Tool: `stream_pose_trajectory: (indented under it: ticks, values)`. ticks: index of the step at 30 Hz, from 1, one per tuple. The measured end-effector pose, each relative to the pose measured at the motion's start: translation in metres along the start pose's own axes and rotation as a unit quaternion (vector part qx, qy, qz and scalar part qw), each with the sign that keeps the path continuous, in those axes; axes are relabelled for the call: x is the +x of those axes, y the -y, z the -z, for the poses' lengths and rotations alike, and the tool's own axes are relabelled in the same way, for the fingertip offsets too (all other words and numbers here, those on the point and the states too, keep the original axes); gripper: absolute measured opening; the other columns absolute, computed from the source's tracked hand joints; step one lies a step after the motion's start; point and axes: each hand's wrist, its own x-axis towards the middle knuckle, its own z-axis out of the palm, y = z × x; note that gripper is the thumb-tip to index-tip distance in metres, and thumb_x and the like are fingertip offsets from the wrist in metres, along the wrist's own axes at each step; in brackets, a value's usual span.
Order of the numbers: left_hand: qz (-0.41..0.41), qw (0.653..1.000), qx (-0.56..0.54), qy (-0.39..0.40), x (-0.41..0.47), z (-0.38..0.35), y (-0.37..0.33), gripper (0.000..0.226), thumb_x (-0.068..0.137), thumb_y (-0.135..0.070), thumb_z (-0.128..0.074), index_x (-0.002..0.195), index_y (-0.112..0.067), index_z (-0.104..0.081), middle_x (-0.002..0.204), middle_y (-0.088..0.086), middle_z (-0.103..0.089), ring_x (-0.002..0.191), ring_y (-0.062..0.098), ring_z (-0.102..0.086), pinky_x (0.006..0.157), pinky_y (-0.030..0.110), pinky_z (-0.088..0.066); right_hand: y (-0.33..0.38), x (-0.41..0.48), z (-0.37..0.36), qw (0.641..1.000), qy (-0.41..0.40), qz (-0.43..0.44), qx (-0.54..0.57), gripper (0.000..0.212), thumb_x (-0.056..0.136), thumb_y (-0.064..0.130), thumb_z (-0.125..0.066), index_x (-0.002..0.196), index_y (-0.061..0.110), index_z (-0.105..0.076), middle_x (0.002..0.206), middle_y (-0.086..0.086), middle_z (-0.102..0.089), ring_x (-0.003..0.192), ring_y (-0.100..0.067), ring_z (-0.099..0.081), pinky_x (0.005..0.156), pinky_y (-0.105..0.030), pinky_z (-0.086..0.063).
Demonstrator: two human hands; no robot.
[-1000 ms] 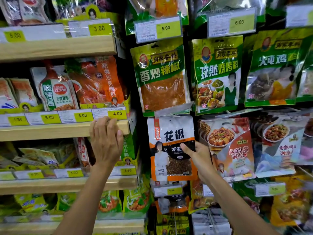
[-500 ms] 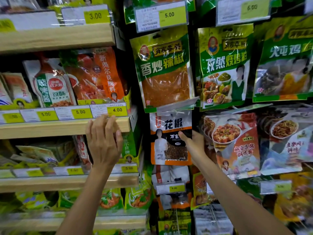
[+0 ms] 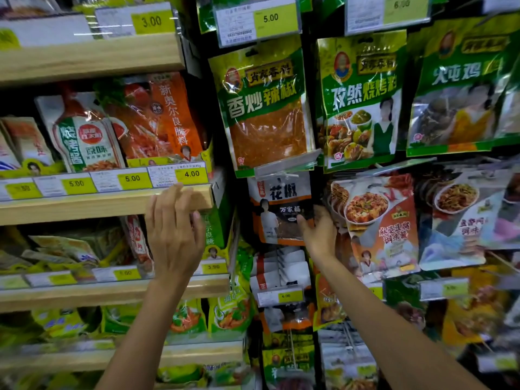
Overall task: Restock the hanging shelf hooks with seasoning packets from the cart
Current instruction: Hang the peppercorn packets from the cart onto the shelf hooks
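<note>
From the head camera, the left hand (image 3: 174, 235) is raised against the front edge of the wooden shelf (image 3: 98, 205). Its fingers are straight and spread, the tips touch the wood just under the 4.00 tag (image 3: 192, 173), and its grip holds nothing. To the right, on the hanging rack, the right hand (image 3: 320, 235) has its grip closed on the pepper packet (image 3: 277, 204). The thumb lies across the packet's front at its lower right corner and the fingers are hidden behind it. The packet hangs upright with its top tucked under a clear flap (image 3: 287, 164), directly below the green chili packet (image 3: 264, 114) and just beside the tofu packet (image 3: 380, 220). Whether its hole sits on a hook cannot be told. Below it, white packets (image 3: 281, 271) hang behind a 6.00 tag (image 3: 285, 296).
</note>
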Motion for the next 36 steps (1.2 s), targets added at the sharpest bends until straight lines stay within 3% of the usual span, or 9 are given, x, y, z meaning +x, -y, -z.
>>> stream_pose_trajectory:
  ticks: [5,9,12,16,22,25,27,32,36]
  values:
    - [-0.020,0.992,-0.114,0.045,-0.032,0.013,-0.060,0.030,0.094,-0.007,-0.042,0.118,0.004,-0.055,0.115,0.026,-0.062,0.113,0.033,-0.050,0.103,0.046,-0.037,-0.002,-0.058,0.040,0.999,0.029,0.020,0.000,0.038,0.100,0.017,-0.049,0.136,0.005,-0.046,0.132,-0.008,-0.055,0.123,-0.021,-0.051,0.103,-0.033,-0.042]
    - [0.072,0.954,-0.239,0.164,-0.077,0.023,-0.137,0.042,0.102,-0.020,-0.031,0.109,0.008,-0.062,0.105,0.022,-0.065,0.103,0.026,-0.050,0.091,0.038,-0.040,-0.035,-0.105,0.098,1.000,0.030,-0.007,0.002,0.016,0.101,0.025,-0.047,0.115,0.027,-0.055,0.099,0.018,-0.057,0.089,0.004,-0.056,0.080,-0.018,-0.047]
    - [0.201,0.869,-0.353,0.284,-0.112,0.035,-0.204,0.036,0.100,-0.021,-0.034,0.106,-0.002,-0.063,0.096,0.010,-0.065,0.091,0.024,-0.058,0.078,0.030,-0.043,-0.081,-0.142,0.156,0.997,0.019,-0.065,-0.033,0.017,0.100,0.028,-0.046,0.107,0.021,-0.060,0.089,0.011,-0.060,0.083,-0.003,-0.058,0.065,-0.009,-0.042]
    - [0.309,0.750,-0.432,0.394,-0.157,0.044,-0.299,0.029,0.102,-0.026,-0.040,0.096,-0.011,-0.063,0.070,0.000,-0.056,0.062,0.021,-0.052,0.057,0.021,-0.039,-0.150,-0.195,0.251,0.982,-0.016,-0.174,-0.073,0.020,0.099,0.022,-0.048,0.101,0.011,-0.065,0.091,-0.006,-0.068,0.082,-0.019,-0.062,0.067,-0.019,-0.042]
    - [0.365,0.583,-0.494,0.532,-0.213,0.055,-0.461,0.023,0.100,-0.010,-0.042,0.092,-0.005,-0.062,0.076,0.009,-0.066,0.068,0.015,-0.061,0.069,0.038,-0.048,-0.227,-0.258,0.405,0.935,-0.111,-0.326,-0.086,0.018,0.097,0.006,-0.051,0.086,0.000,-0.064,0.075,-0.007,-0.067,0.077,-0.019,-0.069,0.067,-0.021,-0.044]
    - [0.359,0.546,-0.492,0.576,-0.238,0.057,-0.548,0.024,0.098,0.001,-0.043,0.081,-0.008,-0.059,0.069,0.014,-0.064,0.057,0.008,-0.059,0.065,0.034,-0.051,-0.252,-0.275,0.482,0.916,-0.128,-0.363,-0.117,0.025,0.098,0.006,-0.049,0.075,0.005,-0.060,0.069,-0.003,-0.064,0.065,-0.007,-0.062,0.060,-0.010,-0.039]
    - [0.338,0.518,-0.489,0.614,-0.253,0.061,-0.602,0.033,0.095,0.007,-0.044,0.075,-0.016,-0.056,0.075,0.017,-0.067,0.064,0.024,-0.062,0.071,0.040,-0.052,-0.264,-0.283,0.528,0.902,-0.140,-0.390,-0.119,0.028,0.098,0.007,-0.049,0.074,0.007,-0.062,0.068,-0.001,-0.063,0.057,0.004,-0.058,0.058,-0.007,-0.038]
    - [0.247,0.452,-0.494,0.701,-0.268,0.060,-0.719,0.022,0.098,-0.008,-0.048,0.089,-0.017,-0.066,0.080,0.003,-0.071,0.079,0.026,-0.067,0.073,0.035,-0.049,-0.292,-0.291,0.620,0.870,-0.208,-0.438,-0.091,0.017,0.098,0.012,-0.051,0.097,0.005,-0.067,0.084,-0.011,-0.073,0.070,-0.017,-0.064,0.078,-0.031,-0.051]
    - [0.166,0.433,-0.515,0.721,-0.259,0.039,-0.790,0.018,0.099,-0.018,-0.047,0.099,-0.028,-0.062,0.087,-0.008,-0.071,0.080,0.014,-0.067,0.072,0.026,-0.048,-0.319,-0.277,0.674,0.847,-0.271,-0.448,-0.091,0.018,0.097,0.014,-0.053,0.092,0.006,-0.068,0.079,-0.005,-0.073,0.073,-0.015,-0.070,0.074,-0.031,-0.054]
